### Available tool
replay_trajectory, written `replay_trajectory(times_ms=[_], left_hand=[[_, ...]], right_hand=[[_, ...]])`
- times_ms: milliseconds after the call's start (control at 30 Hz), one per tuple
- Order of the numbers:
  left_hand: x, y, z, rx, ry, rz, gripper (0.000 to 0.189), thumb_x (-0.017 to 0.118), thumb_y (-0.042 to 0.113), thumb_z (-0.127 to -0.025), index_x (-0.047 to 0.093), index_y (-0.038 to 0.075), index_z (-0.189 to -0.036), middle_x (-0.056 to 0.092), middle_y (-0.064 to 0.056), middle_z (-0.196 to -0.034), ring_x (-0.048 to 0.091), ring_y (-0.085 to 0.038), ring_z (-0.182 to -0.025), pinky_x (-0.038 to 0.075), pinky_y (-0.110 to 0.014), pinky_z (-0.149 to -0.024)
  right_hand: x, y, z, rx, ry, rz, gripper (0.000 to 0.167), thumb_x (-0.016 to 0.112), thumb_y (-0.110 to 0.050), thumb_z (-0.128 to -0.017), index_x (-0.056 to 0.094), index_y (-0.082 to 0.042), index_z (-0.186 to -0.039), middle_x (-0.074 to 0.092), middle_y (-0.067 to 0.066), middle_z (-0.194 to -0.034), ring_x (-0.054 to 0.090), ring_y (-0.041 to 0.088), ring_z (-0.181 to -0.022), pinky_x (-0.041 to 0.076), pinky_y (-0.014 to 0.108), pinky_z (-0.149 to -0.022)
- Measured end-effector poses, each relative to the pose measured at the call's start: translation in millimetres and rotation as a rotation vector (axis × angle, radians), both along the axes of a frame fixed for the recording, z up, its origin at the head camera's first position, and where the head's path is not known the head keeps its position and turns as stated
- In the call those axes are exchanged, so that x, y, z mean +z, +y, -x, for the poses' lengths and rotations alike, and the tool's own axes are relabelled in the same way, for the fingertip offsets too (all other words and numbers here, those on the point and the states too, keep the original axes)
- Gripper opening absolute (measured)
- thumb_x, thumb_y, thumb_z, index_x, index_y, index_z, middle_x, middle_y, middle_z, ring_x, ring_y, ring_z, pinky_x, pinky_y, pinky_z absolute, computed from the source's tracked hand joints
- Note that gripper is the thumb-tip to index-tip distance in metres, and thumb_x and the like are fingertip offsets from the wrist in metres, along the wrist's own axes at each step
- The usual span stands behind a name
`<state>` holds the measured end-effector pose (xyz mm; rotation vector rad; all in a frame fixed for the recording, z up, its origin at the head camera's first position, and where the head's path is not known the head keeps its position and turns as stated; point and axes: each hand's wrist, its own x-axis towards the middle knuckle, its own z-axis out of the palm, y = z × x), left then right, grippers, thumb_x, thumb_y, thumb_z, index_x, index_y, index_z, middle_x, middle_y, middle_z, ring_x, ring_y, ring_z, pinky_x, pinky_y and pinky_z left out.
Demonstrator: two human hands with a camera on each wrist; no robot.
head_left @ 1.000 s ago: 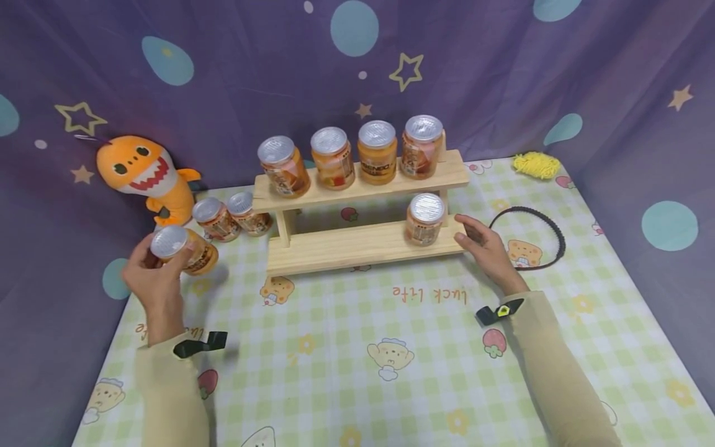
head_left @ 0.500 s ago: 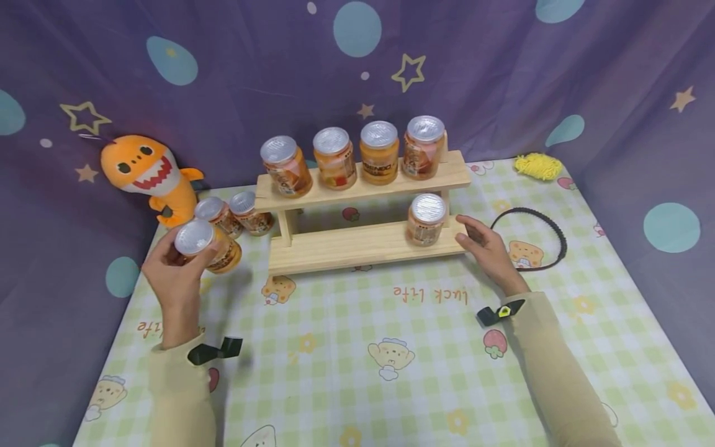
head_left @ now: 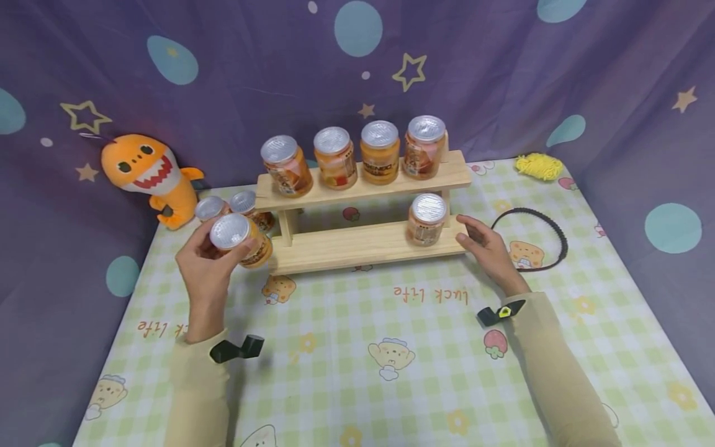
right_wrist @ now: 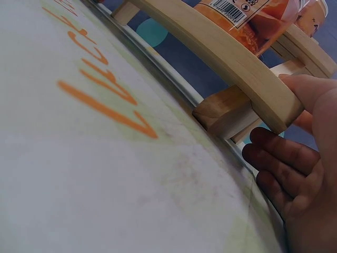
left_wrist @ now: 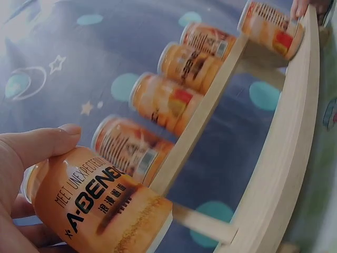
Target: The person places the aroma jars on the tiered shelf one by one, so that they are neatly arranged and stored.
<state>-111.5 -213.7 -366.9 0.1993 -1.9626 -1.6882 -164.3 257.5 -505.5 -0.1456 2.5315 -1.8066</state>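
My left hand [head_left: 206,273] grips an orange jar [left_wrist: 105,205] with a silver lid, thumb along one side. It is tilted and held up near the left end of a two-tier wooden shelf [head_left: 335,249]. My right hand [head_left: 491,253] holds the right end of the lower board, thumb [right_wrist: 303,87] on the board and other fingers curled beneath and beside it. Along the upper tier stand several similar jars [head_left: 380,155]. A single jar [head_left: 426,223] stands at the right of the lower tier.
Two more jars [head_left: 211,208] stand on the table left of the shelf, partly hidden behind the held jar. An orange shark plush [head_left: 162,180] sits at the back left. A black headband [head_left: 561,239] and a yellow fuzzy bundle [head_left: 538,166] lie on the right of the checked tablecloth [head_left: 335,385].
My left hand has carried the jar rightward, from the table's left side to near the shelf's left end. My right hand has stayed in place at the shelf's right end.
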Motion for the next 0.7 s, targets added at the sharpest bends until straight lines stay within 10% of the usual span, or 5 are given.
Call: replay_trajectory(times_ms=[333, 700], left_hand=[[-0.4, 33.8, 7.6, -0.144, -0.010, 0.029, 0.056, 0.085, -0.011, -0.067, 0.069, 0.000, -0.120, 0.072, 0.009, -0.096, 0.061, -0.004, -0.078, 0.049, -0.013, -0.067], [-11.4, 66.8, 21.1, -0.302, -0.048, 0.117, 0.059, 0.087, -0.002, -0.069, 0.068, 0.002, -0.124, 0.069, 0.015, -0.103, 0.066, -0.004, -0.092, 0.053, -0.015, -0.077]], right_hand=[[-0.8, 0, 0.7, -0.017, -0.017, -0.006, 0.052, 0.057, -0.032, -0.102, 0.047, -0.012, -0.149, 0.048, 0.012, -0.155, 0.047, 0.032, -0.141, 0.036, 0.040, -0.118], [2.9, -1, -1.1, -0.002, -0.014, 0.002, 0.052, 0.057, -0.031, -0.102, 0.046, -0.010, -0.149, 0.046, 0.012, -0.155, 0.046, 0.034, -0.142, 0.037, 0.026, -0.114]])
